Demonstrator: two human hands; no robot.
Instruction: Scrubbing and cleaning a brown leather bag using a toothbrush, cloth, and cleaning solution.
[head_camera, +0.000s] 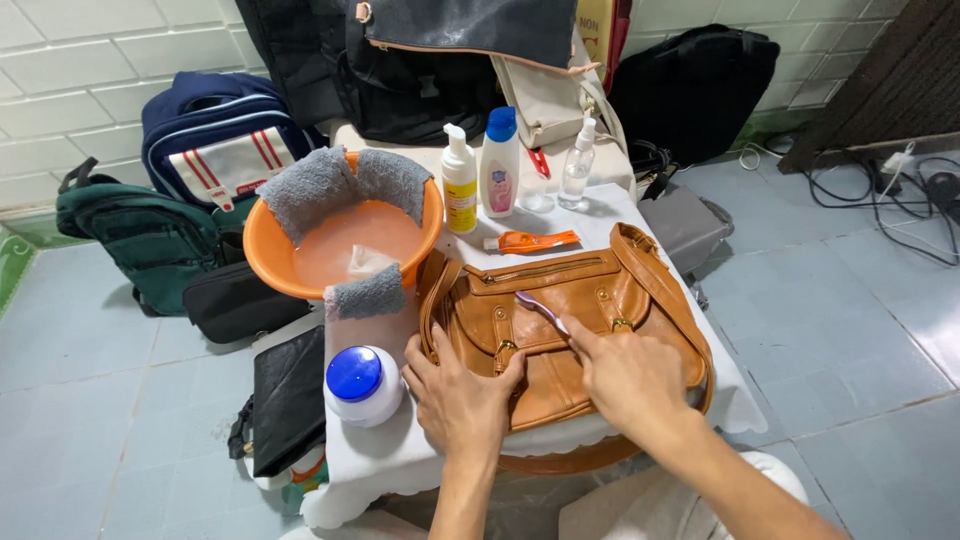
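Observation:
A tan leather handbag (590, 290) lies flat on a small white-covered table (400, 450). My left hand (458, 395) rests palm down on the bag's near left part, fingers spread. My right hand (625, 375) holds a purple toothbrush (540, 310) with its head against the bag's front flap, near the metal clasps.
An orange basin (345, 245) of water with grey cloths over its rim stands at the table's left. A white jar with a blue lid (362, 385), pump bottle (460, 185), lotion bottle (500, 160), spray bottle (578, 165) and orange tube (532, 241) surround the bag. Backpacks and bags line the tiled wall; cables lie at the far right.

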